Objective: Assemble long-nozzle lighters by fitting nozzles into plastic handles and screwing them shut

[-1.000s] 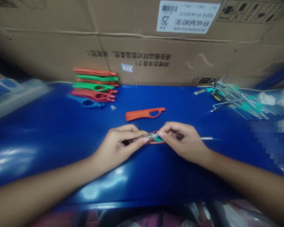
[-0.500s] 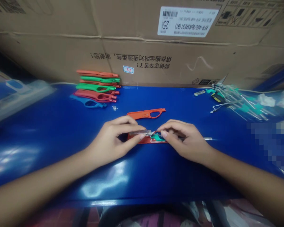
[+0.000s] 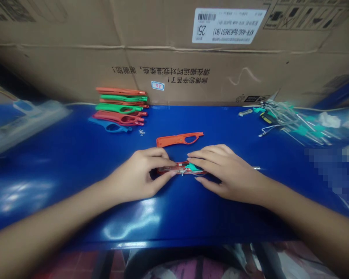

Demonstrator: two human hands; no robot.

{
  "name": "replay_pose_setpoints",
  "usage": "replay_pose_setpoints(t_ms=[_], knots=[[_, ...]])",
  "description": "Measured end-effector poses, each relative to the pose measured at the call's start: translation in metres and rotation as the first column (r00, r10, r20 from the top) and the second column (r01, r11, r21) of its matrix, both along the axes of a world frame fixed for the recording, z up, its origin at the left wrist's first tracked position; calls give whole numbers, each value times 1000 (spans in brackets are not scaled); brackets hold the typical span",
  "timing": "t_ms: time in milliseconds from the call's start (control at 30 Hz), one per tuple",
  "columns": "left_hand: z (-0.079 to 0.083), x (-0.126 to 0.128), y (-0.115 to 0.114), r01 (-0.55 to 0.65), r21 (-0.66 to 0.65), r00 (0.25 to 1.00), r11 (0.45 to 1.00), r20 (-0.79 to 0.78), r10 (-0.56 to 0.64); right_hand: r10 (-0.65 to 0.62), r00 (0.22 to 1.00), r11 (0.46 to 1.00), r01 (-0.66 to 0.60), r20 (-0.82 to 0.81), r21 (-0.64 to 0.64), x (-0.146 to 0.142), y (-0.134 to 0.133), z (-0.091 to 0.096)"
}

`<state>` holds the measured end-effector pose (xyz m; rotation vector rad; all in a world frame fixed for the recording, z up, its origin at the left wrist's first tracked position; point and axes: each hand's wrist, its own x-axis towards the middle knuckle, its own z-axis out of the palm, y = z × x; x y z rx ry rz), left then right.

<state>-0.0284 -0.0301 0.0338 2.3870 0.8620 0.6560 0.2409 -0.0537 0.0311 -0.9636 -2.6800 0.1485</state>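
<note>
On the blue tabletop lies an orange-red lighter casing half [image 3: 187,173], partly covered by both hands. My left hand [image 3: 144,172] pinches a clear fuel tank [image 3: 171,169] between thumb and fingers, at the left part of this casing. A green trigger piece [image 3: 193,167] with thin wires shows beside the tank, in the casing. Over the casing's right part, my right hand [image 3: 227,170] has its fingers stretched out and its thumb apart; its palm side is hidden. A metal tube end [image 3: 256,168] sticks out past that hand. Just beyond lies another orange casing half [image 3: 174,140].
Several orange, green, red and blue casings [image 3: 119,107] are stacked at the back left, with small screws [image 3: 142,132] nearby. Metal tubes with green parts and wires [image 3: 299,120] lie at the back right. A large cardboard box [image 3: 174,58] stands behind.
The clear tank has been lowered into the casing, still in my left hand. My right hand has let go of its pinch near the wires and spread its fingers over the casing.
</note>
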Motion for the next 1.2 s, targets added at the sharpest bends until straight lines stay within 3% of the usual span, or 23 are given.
replay_pose_setpoints(t_ms=[533,833,1000,1200], knots=[[-1,-5,2,16,127,981,992,-191,8,4,1000,999,-4,3,-49,1,4,-3],[0,-5,3,18,57,983,998,-183,-8,-1,1000,999,0,-29,-44,2,3,-6],[1,-6,5,17,-37,990,999,-139,-22,-59,992,989,43,-115,-141,1,3,-6],[4,-5,2,-18,-61,993,998,-121,11,-130,971,966,78,-202,-248,-1,5,-8]])
